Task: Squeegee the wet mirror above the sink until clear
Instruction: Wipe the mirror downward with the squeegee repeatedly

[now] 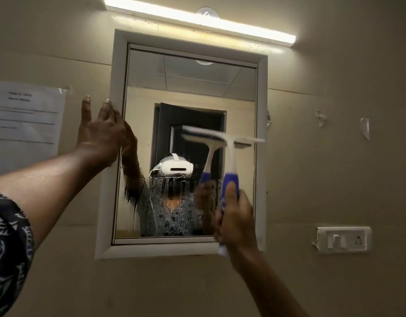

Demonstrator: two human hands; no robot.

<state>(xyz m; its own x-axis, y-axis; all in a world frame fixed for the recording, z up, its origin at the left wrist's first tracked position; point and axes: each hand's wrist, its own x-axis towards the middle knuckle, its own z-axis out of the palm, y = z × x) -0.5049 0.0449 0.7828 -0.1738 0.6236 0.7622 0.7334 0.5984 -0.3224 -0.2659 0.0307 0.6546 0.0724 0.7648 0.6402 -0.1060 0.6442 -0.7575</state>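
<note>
A mirror [197, 92] in a white frame [116, 92] hangs on the beige wall. Its upper half looks clear; water drops and streaks cover the lower part [161, 202]. My right hand [235, 218] is shut on the blue grip of a white squeegee [228, 156]. The squeegee blade lies across the glass at mid height on the right side, blurred by motion. My left hand [101, 136] presses flat against the frame's left edge, fingers spread upward. The sink is out of view.
A lit tube light [197, 19] runs above the mirror. A taped paper notice [26, 120] hangs on the wall at the left. A switch and socket plate [344, 240] sits at the lower right, with tape scraps [364, 128] above it.
</note>
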